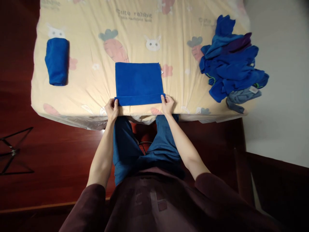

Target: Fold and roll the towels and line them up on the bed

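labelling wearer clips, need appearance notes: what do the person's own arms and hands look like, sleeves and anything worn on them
Both forearms are bare, with dark maroon sleeves pushed up to about the elbows. The left hand and right hand are bare too: no gloves, and no watch, ring or bracelet that can be made out. The fingers are uncovered. The sleeves look plain, without markings.

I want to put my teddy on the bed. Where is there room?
Bare sheet lies between the rolled blue towel and the flat blue towel, and beyond it. The right side is crowded by the heap of blue cloths.
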Tool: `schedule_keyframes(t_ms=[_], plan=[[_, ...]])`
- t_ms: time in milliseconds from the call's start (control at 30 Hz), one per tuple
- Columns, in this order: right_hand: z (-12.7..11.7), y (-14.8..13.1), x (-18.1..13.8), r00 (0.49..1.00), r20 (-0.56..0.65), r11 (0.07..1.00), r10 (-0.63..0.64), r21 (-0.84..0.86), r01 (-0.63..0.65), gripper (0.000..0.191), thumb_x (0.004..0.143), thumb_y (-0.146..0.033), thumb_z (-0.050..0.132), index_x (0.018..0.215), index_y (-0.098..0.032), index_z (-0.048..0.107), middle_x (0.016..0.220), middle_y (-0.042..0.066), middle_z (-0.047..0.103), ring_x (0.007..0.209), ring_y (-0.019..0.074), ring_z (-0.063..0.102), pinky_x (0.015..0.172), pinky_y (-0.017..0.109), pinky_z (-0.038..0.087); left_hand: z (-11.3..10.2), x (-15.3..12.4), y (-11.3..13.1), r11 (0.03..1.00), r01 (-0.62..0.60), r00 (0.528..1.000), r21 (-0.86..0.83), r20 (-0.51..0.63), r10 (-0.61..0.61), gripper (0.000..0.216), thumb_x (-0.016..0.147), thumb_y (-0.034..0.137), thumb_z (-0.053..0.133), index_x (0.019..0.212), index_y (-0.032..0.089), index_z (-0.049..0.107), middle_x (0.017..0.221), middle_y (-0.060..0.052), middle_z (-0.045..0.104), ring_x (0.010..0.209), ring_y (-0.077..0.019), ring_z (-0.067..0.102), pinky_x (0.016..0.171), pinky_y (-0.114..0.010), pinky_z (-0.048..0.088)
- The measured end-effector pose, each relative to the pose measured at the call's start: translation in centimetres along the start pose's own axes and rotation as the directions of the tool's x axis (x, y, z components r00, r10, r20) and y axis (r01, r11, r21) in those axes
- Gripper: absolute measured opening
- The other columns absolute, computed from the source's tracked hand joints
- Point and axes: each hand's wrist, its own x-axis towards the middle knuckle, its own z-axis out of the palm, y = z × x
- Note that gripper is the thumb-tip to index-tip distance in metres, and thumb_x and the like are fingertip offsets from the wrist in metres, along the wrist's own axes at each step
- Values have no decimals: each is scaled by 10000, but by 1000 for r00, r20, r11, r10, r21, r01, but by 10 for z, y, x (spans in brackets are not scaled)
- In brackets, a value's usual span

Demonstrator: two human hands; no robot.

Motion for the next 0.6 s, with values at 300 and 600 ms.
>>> schedule_keyframes(t_ms=[300, 600], plan=[[5, 18, 4, 994, -81, 997, -77, -26, 75, 540, 931, -686, 578, 831, -165, 678, 688, 5, 600, 633, 136, 569, 628, 261, 491, -1, 0, -3, 999, 6, 999, 48, -33, -4, 317, 986, 473, 564, 896, 186, 664, 770, -26, 665, 716, -159, 606, 709, -277, 462], [2, 18, 6, 995, -56, 990, -83, -120, 75, 449, 945, -593, 622, 785, -176, 670, 680, 22, 640, 614, 143, 579, 623, 273, 494, -5, 2, -2, 995, 10, 1000, 96, 0, -10, 233, 922, 382, 629, 788, 192, 644, 655, 0, 615, 600, -127, 551, 626, -245, 454]])
